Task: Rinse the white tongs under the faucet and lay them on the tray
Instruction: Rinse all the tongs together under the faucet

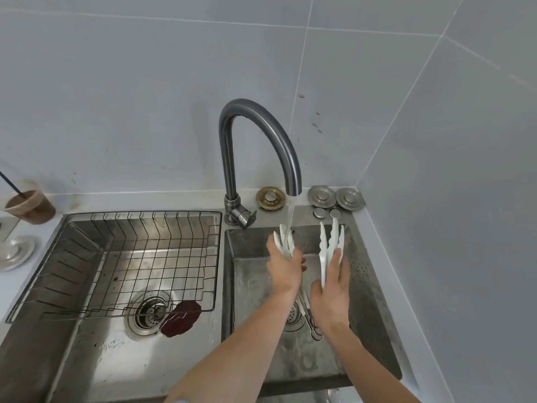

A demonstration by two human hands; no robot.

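Water was observed running from the curved dark-grey metal faucet into the right-hand stainless-steel sink basin, and one pair of white scalloped plastic tongs was held in the closed left hand with its tips raised directly into the stream. A second pair of white tongs was gripped in the right hand, tips upright, beside the stream and clear of it, above the basin. A wire dish rack was noted resting across the left basin, with a dark red disc lying beside its drain.
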